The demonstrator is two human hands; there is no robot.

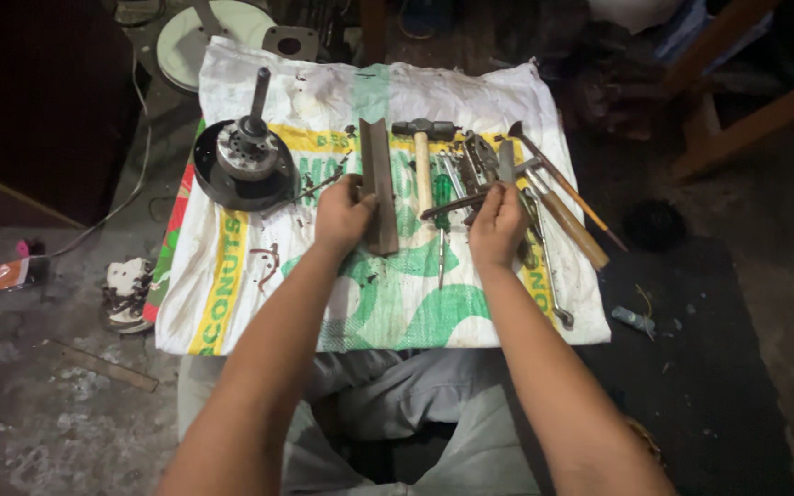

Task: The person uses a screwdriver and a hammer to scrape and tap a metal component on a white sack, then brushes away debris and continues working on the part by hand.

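Note:
A white printed sack [232, 276] lies spread on the floor with tools on it. My left hand [342, 216] rests on the sack beside a long rusty metal angle bar [379, 184], its fingers touching the bar's left edge. My right hand [498, 225] lies over a heap of hand tools [480, 165] and grips a dark thin tool that sticks out to the left. A wooden-handled hammer [423, 156] and a green-handled screwdriver [441, 207] lie between my hands.
A round dark motor part with an upright shaft [245, 152] stands on the sack's left. Long wooden-handled tools [567, 220] lie at the right. A white round disc [190, 37] is at the back, wooden furniture legs [737, 110] at the far right, a cable [130, 184] on the floor.

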